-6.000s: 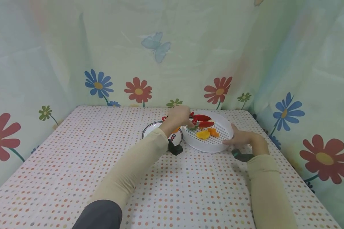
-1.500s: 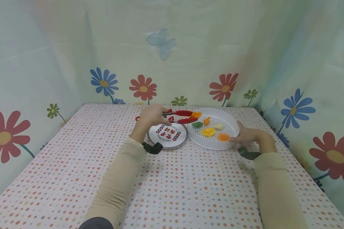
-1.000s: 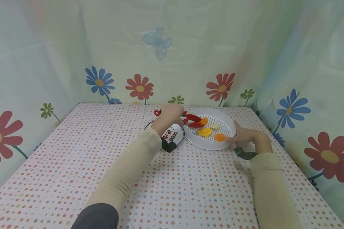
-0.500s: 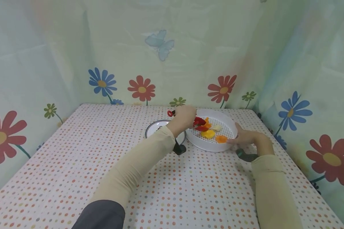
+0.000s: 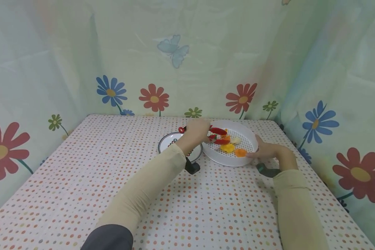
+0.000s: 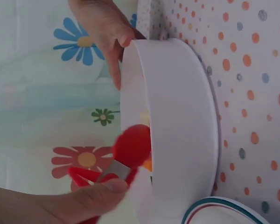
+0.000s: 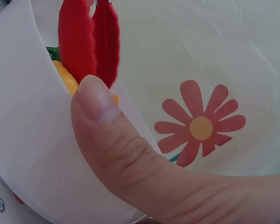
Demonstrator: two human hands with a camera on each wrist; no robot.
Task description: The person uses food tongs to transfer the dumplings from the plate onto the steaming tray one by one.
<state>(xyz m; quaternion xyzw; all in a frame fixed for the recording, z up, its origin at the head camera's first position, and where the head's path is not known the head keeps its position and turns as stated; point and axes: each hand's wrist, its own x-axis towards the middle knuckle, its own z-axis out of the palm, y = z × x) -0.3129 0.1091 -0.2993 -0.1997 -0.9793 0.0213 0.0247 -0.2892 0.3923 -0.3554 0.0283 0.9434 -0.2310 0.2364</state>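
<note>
In the head view my left hand (image 5: pixel 197 131) holds a pair of red-tipped tongs (image 5: pixel 218 131) over a round white basket with a perforated floor (image 5: pixel 225 161). The tongs' two tips stand apart, low over an orange piece (image 5: pixel 226 136). Also on the basket floor lie a yellow piece (image 5: pixel 228 148), another orange piece (image 5: pixel 240 152) and a pale piece (image 5: pixel 235 140). A bit of green (image 7: pixel 52 52) shows behind the tongs in the right wrist view. My right hand (image 5: pixel 265 149) grips the basket's right rim, thumb (image 7: pixel 100 107) across the wall.
A white plate with a dark-lined rim (image 5: pixel 166 139) and printed writing stands left of the basket, partly under my left wrist. The spotted tablecloth (image 5: pixel 206 208) covers the table. A flowered curtain (image 5: pixel 200 62) hangs behind and at both sides.
The tongs have moved right from above the plate into the basket, and the orange piece they held lies there, let go. Six seconds ago something orange showed at the plate. My right hand stays put.
</note>
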